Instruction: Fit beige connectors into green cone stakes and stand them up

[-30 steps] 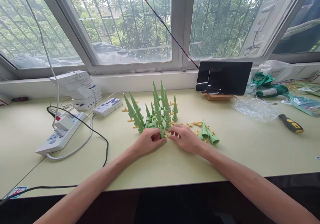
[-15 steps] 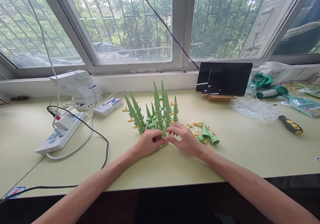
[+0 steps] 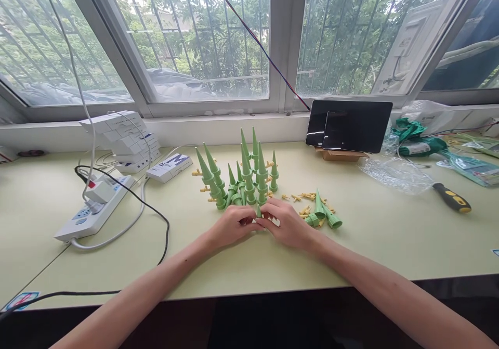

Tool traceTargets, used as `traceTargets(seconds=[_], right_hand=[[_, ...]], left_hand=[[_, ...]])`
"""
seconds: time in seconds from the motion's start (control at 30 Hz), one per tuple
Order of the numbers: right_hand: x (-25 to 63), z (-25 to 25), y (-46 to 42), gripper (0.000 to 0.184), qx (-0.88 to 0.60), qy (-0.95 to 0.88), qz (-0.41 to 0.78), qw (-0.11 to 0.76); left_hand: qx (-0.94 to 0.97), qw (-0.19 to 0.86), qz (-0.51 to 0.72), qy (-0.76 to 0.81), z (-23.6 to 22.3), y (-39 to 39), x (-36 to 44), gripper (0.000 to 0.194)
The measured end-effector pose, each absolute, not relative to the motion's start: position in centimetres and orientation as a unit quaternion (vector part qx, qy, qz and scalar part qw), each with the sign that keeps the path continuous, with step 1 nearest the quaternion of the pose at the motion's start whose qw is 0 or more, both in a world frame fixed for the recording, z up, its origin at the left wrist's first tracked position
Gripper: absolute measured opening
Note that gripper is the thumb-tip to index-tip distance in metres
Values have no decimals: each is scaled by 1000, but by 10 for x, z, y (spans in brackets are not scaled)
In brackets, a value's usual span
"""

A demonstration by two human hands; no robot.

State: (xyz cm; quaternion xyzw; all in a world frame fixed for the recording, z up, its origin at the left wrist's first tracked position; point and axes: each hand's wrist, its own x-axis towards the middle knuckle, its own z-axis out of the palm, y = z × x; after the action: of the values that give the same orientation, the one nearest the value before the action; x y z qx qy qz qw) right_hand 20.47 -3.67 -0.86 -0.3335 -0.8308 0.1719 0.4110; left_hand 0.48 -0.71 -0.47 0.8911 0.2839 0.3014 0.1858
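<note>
- The small green plastic spike point(image 3: 259, 211) sits directly between the hands, tip up, its long axis near upright; neither hand is clearly nearer.
- The left hand point(image 3: 236, 225) grips it from the left; the right hand point(image 3: 286, 224) has curled fingers meeting it from the right, but I cannot tell whether they pinch anything.
- Thumbs and fingers hide the spike's lower part.
- Larger green spikes point(image 3: 246, 169) stand just beyond on the table point(image 3: 218, 271), some bases covered by the hands.

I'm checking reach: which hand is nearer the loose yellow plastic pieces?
Right. The right hand is beside the loose yellow plastic pieces; the left hand is farther off, to their left.
</note>
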Motion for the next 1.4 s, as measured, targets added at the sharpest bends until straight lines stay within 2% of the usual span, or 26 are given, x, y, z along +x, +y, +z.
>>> traceTargets(seconds=[0.27, 0.43, 0.73, 0.97, 1.4], right_hand=[[214, -4, -41, 15, -335, -838, 162, 398], [226, 23, -49, 13, -308, -862, 112, 387], [263, 98, -1, 17, -393, -778, 32, 489], [268, 94, 54, 26, -445, -734, 71, 507], [250, 112, 67, 18, -429, -751, 39, 500]], left_hand=[[893, 165, 300, 292, -3, -8, -2, 25], [890, 159, 314, 290, -8, -5, -5, 33], [899, 166, 291, 281, -9, -4, -5, 39], [900, 167, 288, 280, -11, -1, -5, 39], [905, 170, 280, 270, -6, -6, -4, 41]])
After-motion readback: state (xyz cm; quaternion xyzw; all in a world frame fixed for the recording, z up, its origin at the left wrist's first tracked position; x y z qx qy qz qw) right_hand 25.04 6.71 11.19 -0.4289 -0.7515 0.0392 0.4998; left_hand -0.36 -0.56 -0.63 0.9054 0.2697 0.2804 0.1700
